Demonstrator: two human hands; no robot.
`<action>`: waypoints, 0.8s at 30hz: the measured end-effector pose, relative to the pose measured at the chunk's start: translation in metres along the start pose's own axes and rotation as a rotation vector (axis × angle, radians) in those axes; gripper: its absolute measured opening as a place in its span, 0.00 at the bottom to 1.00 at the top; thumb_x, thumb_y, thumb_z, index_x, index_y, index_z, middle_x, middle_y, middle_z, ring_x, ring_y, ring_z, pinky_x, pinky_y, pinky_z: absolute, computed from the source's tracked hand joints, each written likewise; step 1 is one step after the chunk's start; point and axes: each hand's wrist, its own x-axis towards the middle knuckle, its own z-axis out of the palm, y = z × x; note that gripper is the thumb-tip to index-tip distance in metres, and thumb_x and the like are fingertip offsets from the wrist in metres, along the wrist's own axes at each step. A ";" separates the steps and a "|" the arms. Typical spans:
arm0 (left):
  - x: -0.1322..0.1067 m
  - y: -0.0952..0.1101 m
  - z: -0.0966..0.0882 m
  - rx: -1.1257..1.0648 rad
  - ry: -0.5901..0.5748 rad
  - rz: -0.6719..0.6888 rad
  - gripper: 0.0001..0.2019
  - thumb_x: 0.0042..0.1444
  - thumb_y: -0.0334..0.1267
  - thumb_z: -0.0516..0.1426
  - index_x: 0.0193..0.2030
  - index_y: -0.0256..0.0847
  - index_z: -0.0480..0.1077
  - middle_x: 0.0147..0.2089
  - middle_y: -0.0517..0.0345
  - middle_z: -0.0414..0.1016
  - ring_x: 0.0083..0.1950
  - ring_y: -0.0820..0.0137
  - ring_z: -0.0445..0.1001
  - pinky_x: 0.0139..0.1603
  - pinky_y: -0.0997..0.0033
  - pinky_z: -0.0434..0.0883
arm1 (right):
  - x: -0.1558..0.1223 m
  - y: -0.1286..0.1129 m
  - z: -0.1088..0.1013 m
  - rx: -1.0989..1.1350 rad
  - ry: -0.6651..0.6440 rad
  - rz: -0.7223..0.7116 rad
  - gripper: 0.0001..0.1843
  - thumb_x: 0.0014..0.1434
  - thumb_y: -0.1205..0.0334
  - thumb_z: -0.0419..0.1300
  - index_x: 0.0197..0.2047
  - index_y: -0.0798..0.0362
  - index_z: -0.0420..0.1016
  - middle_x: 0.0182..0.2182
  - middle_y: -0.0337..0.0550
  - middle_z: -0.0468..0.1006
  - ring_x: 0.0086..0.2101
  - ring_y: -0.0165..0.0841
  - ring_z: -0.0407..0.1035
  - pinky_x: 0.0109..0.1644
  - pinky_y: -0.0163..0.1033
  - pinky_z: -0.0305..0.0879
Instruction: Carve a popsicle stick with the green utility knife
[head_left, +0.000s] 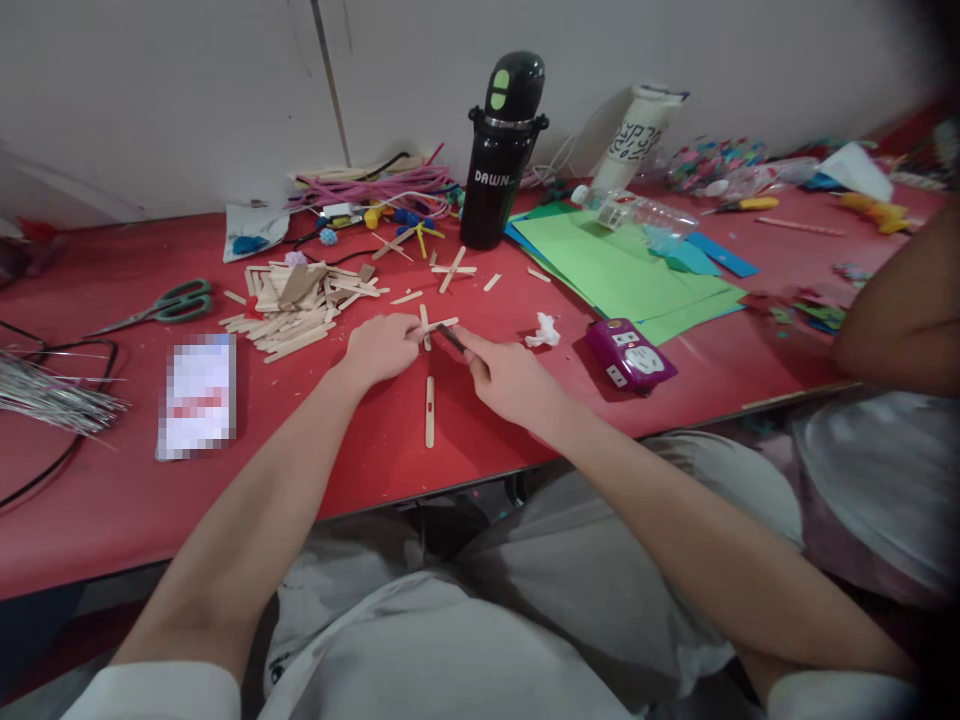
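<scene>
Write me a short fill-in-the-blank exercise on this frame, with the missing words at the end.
1. The right hand holds a slim dark object over the ____ tabletop.
2. The black bottle is printed with the word ____.
3. Green-handled ____ lie to the left of the pile of wooden sticks.
4. The uppermost paper sheet is ____.

Missing words: red; DAWN; scissors; green.

black bottle (pixel 493 190) (marked "dawn") is standing upright, green sheets (pixel 622 275) are lying to its right, clear plastic bottle (pixel 637 213) is lying at their far end, purple socket block (pixel 630 355) is sitting near their front.
</scene>
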 end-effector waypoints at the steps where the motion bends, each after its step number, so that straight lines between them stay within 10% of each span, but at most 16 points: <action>1: 0.000 0.000 0.000 0.000 0.000 0.002 0.16 0.66 0.44 0.48 0.39 0.47 0.76 0.44 0.53 0.81 0.49 0.59 0.76 0.45 0.63 0.68 | 0.000 0.000 0.000 0.003 -0.001 0.002 0.32 0.67 0.67 0.48 0.74 0.50 0.59 0.42 0.50 0.83 0.37 0.41 0.77 0.40 0.41 0.66; 24: 0.001 -0.001 0.002 0.003 0.005 0.005 0.16 0.66 0.45 0.48 0.40 0.47 0.77 0.46 0.52 0.82 0.50 0.57 0.76 0.46 0.61 0.69 | 0.002 -0.006 -0.003 -0.109 -0.058 0.013 0.34 0.67 0.68 0.49 0.74 0.47 0.58 0.44 0.51 0.83 0.41 0.44 0.77 0.37 0.40 0.65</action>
